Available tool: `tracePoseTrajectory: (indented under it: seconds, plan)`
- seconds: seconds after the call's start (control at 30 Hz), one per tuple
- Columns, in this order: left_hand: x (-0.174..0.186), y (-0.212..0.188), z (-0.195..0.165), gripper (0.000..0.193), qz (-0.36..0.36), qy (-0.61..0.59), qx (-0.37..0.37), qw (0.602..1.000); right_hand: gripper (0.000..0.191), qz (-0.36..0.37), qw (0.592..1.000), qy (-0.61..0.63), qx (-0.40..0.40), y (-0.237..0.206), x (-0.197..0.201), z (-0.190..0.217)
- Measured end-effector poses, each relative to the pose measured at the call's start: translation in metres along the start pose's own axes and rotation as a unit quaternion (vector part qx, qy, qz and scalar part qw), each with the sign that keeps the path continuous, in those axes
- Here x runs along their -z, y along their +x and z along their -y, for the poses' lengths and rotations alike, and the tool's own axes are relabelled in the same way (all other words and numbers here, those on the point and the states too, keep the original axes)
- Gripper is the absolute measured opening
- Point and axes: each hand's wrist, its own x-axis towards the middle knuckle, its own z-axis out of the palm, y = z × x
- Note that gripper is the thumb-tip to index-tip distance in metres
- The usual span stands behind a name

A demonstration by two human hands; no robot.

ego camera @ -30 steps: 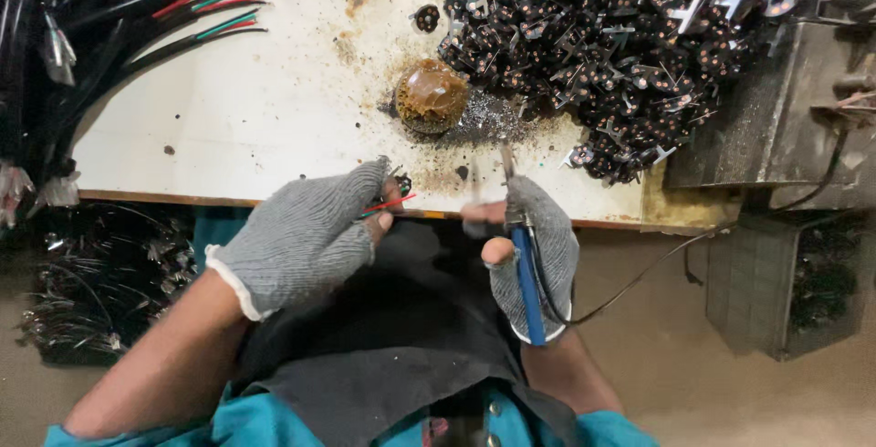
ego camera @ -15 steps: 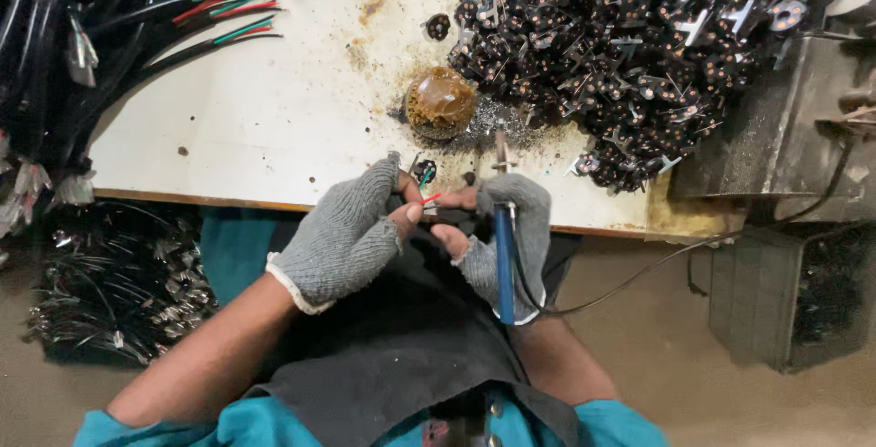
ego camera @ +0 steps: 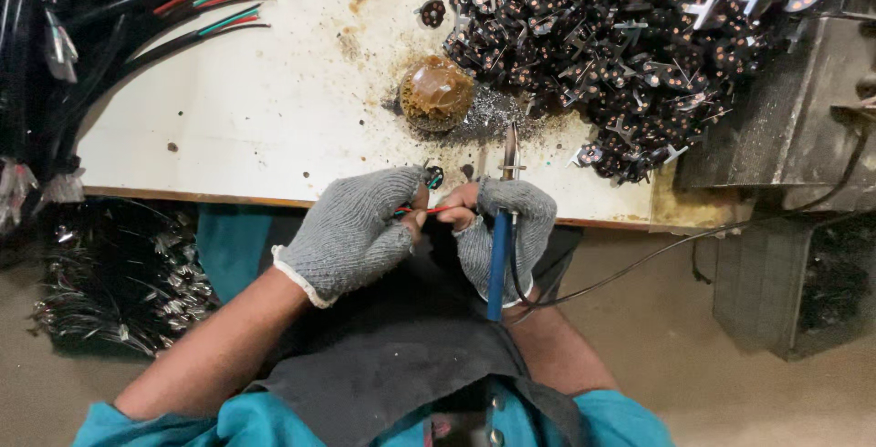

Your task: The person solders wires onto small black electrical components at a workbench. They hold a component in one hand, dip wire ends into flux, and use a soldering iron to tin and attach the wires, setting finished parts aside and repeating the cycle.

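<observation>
Both hands wear grey fingerless gloves and meet at the near edge of the white bench (ego camera: 274, 109). The left hand (ego camera: 356, 228) has its grip clamped on a thin red wire (ego camera: 422, 212) and a small black round part (ego camera: 434, 176), held just above the bench edge. The right hand (ego camera: 511, 228) has its grip closed around a blue-handled soldering iron (ego camera: 498, 255), tip pointing away toward a brown lump of flux (ego camera: 436, 93). A heap of dark plug parts (ego camera: 620, 46) lies beyond, and bundled cables (ego camera: 109, 18) lie at left.

Parts heap (ego camera: 630, 55) right – cables (ego camera: 109, 18) left, on table (ego camera: 274, 128).
</observation>
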Motion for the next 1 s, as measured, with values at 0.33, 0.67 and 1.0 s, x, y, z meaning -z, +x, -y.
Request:
tracePoseTrajectory:
  seconds: [0.33, 0.67, 1.0]
  plan:
    - [-0.003, -0.001, 0.0, 0.017, -0.037, -0.006, -0.01, 0.999, 0.045, 0.098, 0.995, -0.025, 0.023, -0.01, 0.016, -0.019]
    - [-0.024, -0.007, 0.01, 0.014, -0.121, 0.112, -0.03, 0.986, 0.029, 0.074, 0.985, -0.138, 0.071, -0.012, 0.013, -0.004]
    - [0.02, 0.017, 0.005, 0.018, -0.291, 0.143, -0.083, 0.942, 0.053, -0.025, 0.959, -0.21, 0.19, 0.018, 0.017, 0.013]
